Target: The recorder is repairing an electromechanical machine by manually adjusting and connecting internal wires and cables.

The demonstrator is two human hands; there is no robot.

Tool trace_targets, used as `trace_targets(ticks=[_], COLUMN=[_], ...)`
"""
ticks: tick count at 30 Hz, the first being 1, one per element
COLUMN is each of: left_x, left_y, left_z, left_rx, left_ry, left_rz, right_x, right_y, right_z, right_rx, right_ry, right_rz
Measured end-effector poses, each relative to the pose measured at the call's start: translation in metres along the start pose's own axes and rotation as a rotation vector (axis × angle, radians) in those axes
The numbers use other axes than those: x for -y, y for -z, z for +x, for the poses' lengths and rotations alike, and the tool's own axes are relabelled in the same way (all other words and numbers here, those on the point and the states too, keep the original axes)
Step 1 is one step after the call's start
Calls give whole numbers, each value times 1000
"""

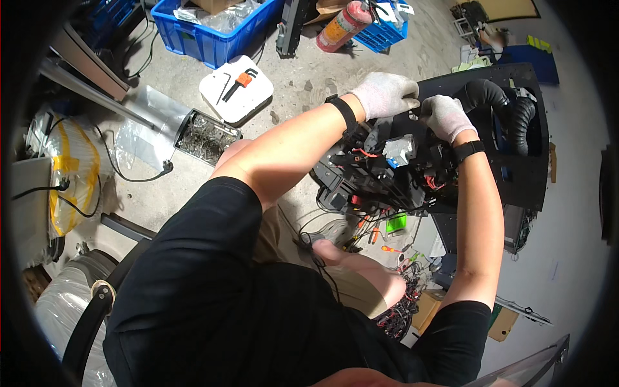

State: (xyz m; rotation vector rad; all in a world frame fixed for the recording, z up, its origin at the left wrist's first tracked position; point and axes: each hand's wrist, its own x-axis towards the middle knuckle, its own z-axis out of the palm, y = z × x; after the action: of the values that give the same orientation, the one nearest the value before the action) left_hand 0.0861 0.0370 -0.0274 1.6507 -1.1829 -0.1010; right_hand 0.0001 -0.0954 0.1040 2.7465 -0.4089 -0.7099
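Observation:
A black machine (480, 187) with cables and dark parts stands in front of me to the right, its flat black panel (445, 84) at the far side. Wearing a pale knit glove, my left hand (387, 95) is at the panel's near-left corner with its fingers curled together. Close beside it, my right hand (447, 117), gloved too, has its fingers bent inward in a pinch. What lies between the fingertips of either hand is too small and hidden to name. Ribbed black hoses (521, 126) rise right of my right hand. A silvery part (400, 149) sits below both hands.
A white stool (225, 103) holds black hex keys in an orange holder (243, 79). Beside it lies a tray (206, 137) of small metal pieces. Behind are a blue crate (216, 40) and a red fire extinguisher (342, 27). Hand tools and cable bundles (400, 303) lie near my legs.

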Motion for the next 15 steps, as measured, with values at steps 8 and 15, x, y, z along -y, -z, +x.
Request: trace_targets(ticks=[8, 15], left_x=[-4, -11], left_y=[-10, -15], left_z=[1, 11], left_rx=[52, 312], left_ry=[102, 660], left_rz=[-50, -830], right_x=[0, -6], right_y=[-2, -3], right_z=[-6, -3], right_rx=[-16, 11], right_ry=[25, 20], right_rz=[-90, -144])
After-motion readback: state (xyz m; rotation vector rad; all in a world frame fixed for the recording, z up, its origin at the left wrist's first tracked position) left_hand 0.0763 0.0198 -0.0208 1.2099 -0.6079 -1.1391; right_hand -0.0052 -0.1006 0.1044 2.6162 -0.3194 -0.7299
